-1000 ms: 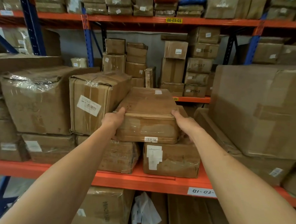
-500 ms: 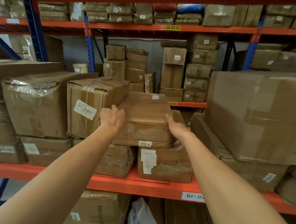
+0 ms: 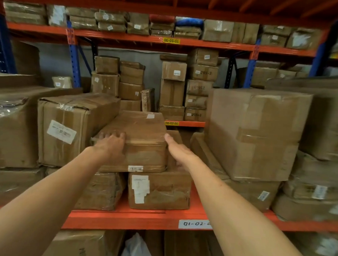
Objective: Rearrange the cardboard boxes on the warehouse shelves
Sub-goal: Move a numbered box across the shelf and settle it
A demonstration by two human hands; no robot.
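A flat taped cardboard box (image 3: 144, 130) lies on top of two lower boxes, a wrapped one (image 3: 102, 191) and one with white labels (image 3: 161, 192), on the orange middle shelf (image 3: 120, 218). My left hand (image 3: 111, 142) lies over the flat box's near left corner, with its fingers spread on the top. My right hand (image 3: 177, 150) is flat against the box's right side, fingers straight and thumb at the top edge. Neither hand is closed around the box.
A tall labelled box (image 3: 74, 126) stands tight against the flat box's left. A large box (image 3: 252, 132) sits to the right on a long flat one (image 3: 207, 155), with a narrow gap beside my right hand. More box stacks (image 3: 185, 89) fill the rack behind.
The flat box has moved further in and settled on the lower boxes. My left hand slid from its side onto its top corner. My right hand's fingers straightened along its right side.
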